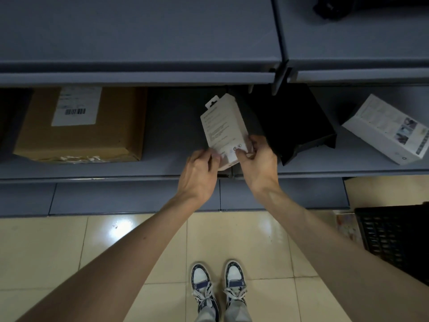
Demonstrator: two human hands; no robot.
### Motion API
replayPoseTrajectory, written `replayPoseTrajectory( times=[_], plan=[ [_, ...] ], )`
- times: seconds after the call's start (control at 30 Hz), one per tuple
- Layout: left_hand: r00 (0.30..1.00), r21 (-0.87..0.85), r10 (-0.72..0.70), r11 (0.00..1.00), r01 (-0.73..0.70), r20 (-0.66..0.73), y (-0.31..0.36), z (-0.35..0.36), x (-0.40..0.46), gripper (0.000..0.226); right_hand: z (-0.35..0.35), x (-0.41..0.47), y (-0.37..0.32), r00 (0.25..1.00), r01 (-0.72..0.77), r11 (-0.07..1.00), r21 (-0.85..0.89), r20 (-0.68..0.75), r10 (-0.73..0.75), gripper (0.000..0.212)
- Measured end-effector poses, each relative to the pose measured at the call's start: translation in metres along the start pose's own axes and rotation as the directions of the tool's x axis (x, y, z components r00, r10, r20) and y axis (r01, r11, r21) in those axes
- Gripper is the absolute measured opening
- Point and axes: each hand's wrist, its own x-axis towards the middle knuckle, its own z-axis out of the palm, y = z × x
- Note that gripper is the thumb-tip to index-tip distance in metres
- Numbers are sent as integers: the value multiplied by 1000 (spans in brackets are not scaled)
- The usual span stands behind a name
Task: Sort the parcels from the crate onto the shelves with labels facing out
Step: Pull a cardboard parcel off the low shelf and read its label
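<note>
Currently both hands hold one small white box (224, 126) over the front part of the lower shelf (171, 126). Left hand (199, 174) grips the box's near left corner, fingers curled round the edge. Right hand (257, 163) grips the near right corner, thumb pressed on the printed face, fingers wrapped behind. Box is tilted, hang tab pointing to the far side, printed face turned up toward the camera (print too small to read). Whether its near end touches the shelf cannot be told; the hands cover it.

Left on the same shelf: brown cardboard parcel (79, 126), white label with barcode on its top face. Just right of the held box: black box (299, 129), dark, detail hard to make out. Far right: another white box (387, 129) lying askew, pictures on one face, well apart from the hands.

Upper shelf (139, 43) hides the back of the lower one; a dark thing (332, 6) sits on it at top right, cut off by the frame edge.

Black crate (394, 238) stands on the tiled floor (46, 252) at right, partly cut off, contents not visible. Shoes (218, 287) in view at the near edge.
</note>
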Motion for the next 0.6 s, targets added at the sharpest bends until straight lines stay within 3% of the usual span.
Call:
replayPoseTrajectory(
  times=[0.23,0.4,0.5,0.6],
  plan=[
    [998,-306,-55,950,60,26,17,-14,4,40,11,-24,-16,973,225,965,-133,77,-217,49],
    [999,-326,-47,944,53,25,9,-19,3,38,17,-32,-21,967,228,966,-120,143,-211,52],
    [1000,-366,-4,931,4,2,7,-26,-2,50,14,-33,-22,962,235,966,-106,166,-216,40],
    [997,-438,-63,898,40,-38,-3,-34,-2,59,18,-26,-18,979,160,978,-136,147,-140,36]
  ],
)
